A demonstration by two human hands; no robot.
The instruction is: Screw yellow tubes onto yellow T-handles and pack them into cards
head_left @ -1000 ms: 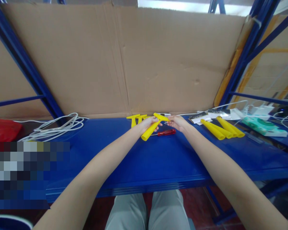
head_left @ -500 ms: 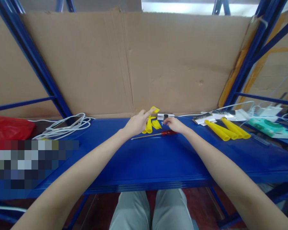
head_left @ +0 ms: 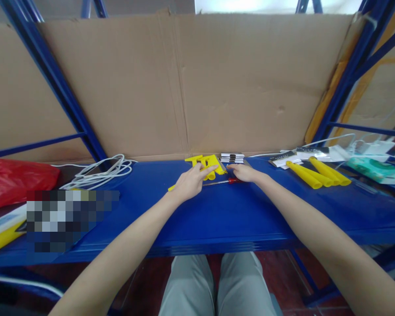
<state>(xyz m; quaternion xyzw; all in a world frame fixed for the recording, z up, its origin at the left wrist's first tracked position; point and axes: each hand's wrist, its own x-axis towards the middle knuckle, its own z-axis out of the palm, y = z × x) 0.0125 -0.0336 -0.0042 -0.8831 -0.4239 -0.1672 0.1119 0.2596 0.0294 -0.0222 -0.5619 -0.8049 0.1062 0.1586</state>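
The left hand (head_left: 190,181) pointed a finger over yellow tools (head_left: 213,160); the right hand (head_left: 245,172) curled beside the red screwdriver (head_left: 232,180) — neither grip could be told.

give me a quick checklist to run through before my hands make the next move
1. Left hand free: cannot tell; a yellow end shows beside it, but the palm is hidden.
2. Right hand off the red-handled screwdriver: cannot tell; it is right at the handle, contact unclear.
3. Screwdriver lying within reach: ok, between the hands.
4. Yellow T-shaped pieces apart from the left hand: not ok; its fingers overlap them in view.
5. White cable coil away from both hands: ok, off to the left.
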